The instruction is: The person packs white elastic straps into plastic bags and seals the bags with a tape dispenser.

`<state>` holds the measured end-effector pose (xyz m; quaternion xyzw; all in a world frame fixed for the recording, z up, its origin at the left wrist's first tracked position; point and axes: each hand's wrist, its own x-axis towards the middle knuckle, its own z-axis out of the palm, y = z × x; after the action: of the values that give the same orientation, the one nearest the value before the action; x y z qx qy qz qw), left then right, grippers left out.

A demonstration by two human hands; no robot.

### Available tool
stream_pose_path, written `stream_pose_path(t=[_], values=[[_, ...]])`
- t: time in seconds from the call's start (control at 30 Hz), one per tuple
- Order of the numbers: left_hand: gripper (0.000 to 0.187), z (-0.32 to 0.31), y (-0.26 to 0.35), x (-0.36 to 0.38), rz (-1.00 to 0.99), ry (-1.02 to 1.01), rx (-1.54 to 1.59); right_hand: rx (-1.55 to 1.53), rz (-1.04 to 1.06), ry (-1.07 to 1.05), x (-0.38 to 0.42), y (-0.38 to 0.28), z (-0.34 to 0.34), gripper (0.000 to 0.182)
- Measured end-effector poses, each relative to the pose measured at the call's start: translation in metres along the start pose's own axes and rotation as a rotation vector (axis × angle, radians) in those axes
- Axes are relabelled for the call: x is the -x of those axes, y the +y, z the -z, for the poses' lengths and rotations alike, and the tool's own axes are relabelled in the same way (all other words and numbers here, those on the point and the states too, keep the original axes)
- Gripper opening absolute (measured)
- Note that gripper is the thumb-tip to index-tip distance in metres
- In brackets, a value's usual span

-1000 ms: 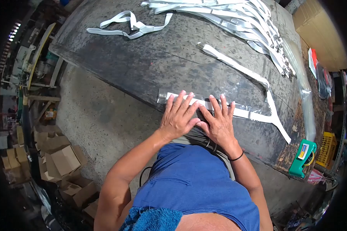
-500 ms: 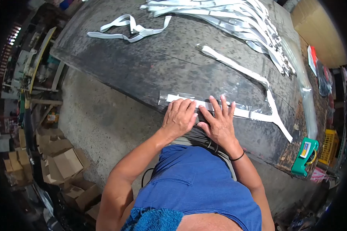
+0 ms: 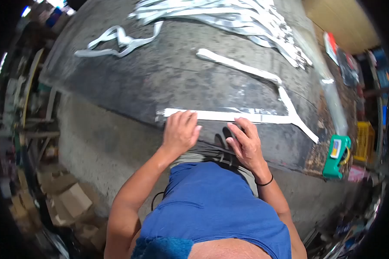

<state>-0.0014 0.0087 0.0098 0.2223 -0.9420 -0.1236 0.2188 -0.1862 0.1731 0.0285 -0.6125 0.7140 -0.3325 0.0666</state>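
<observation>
1. Left grip (image 3: 180, 134): palm down, fingers bent w/ tips on the near end of a white strap (image 3: 220, 115); thumb off to the side. Whether it pinches or only presses can't be made out. Prob. set there b/c a light hold at the end keeps the strap straight.
2. Right grip (image 3: 246, 144): fingers loosely curled, thumb apart from them, nothing seen btwn. Tips are at or just short of the strap's near edge; blur hides any contact. Its place approx. midway along seems to suit steadying the long part.
3. The strap lies flat on the dark worktop (image 3: 160, 86), from under left grip, past right grip's tips, to a fork on the right. One branch angles back toward the wearer; the other bends away, then left, prob. spread so branches don't tangle.
4. Clear film (image 3: 160, 116) shows at the strap's end, just left of left grip.
5. Well beyond both grips: a bundle of white straps (image 3: 229, 19), prob. kept together as stock; a loose strap (image 3: 123, 45) lies apart, beyond left grip.
6. Right of right grip, at the worktop edge: green tape dispenser (image 3: 333, 164), prob. parked within reach w/o crowding the strap.
</observation>
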Motion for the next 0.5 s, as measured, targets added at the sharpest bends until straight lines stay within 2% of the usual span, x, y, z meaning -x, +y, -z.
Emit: stream_pose_path(t=[0.03,0.1,0.13,0.17,0.27,0.3,0.37,0.43,0.5], values=[[0.037,0.003,0.001,-0.002,0.037,-0.064,0.017,-0.053,-0.053,0.045,0.008,0.004,0.009,0.044],[0.036,0.003,0.001,-0.003,-0.013,-0.026,-0.014,-0.097,-0.188,0.182,0.034,0.013,0.042,0.033],[0.036,-0.001,-0.003,-0.004,-0.032,-0.033,0.003,-0.042,-0.168,0.343,0.037,0.017,0.059,0.029],[0.038,-0.003,-0.003,-0.004,-0.042,-0.018,0.004,0.01,-0.296,0.385,0.05,0.019,0.08,0.023],[0.04,-0.006,-0.007,-0.001,-0.072,-0.055,-0.019,0.254,-0.461,0.677,0.095,0.04,0.149,0.012],[0.04,-0.006,-0.007,0.0,-0.078,-0.053,-0.028,0.34,-0.48,0.783,0.114,0.049,0.173,0.011],[0.041,-0.008,-0.013,0.005,-0.086,-0.066,-0.04,0.361,-0.751,1.036,0.154,0.064,0.219,0.013],[0.041,-0.01,-0.014,0.007,-0.126,-0.058,-0.037,0.234,-0.895,1.187,0.201,0.084,0.269,0.015],[0.04,-0.009,-0.015,0.009,-0.099,-0.055,-0.065,0.09,-0.979,1.227,0.256,0.12,0.304,0.016]])
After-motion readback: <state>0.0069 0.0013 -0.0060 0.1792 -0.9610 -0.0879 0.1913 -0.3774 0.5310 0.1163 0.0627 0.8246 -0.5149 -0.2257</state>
